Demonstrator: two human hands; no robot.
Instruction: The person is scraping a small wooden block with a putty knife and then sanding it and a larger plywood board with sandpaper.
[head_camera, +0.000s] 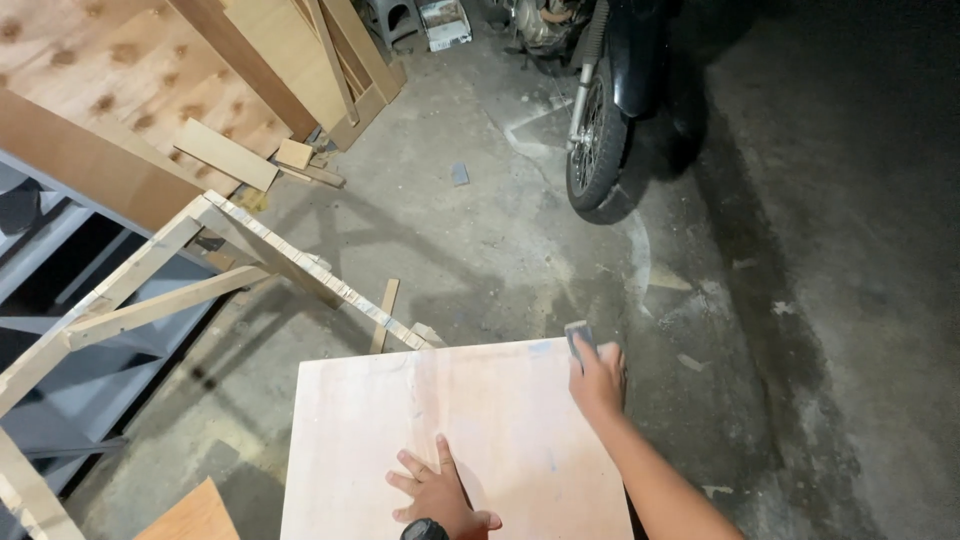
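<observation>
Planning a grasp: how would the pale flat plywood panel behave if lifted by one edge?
The pale flat plywood panel looks stiff and would likely stay flat. It is broad, so probably awkward one-handed. The left hand lies flat on it, suggesting it could slide.

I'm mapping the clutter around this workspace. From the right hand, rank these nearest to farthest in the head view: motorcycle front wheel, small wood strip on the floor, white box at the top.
From the right hand:
1. Motorcycle front wheel, straight ahead.
2. Small wood strip, on the floor to the left; close to the wheel's distance, so this order is unsure.
3. White box, far top, by the stacked boards.
</observation>
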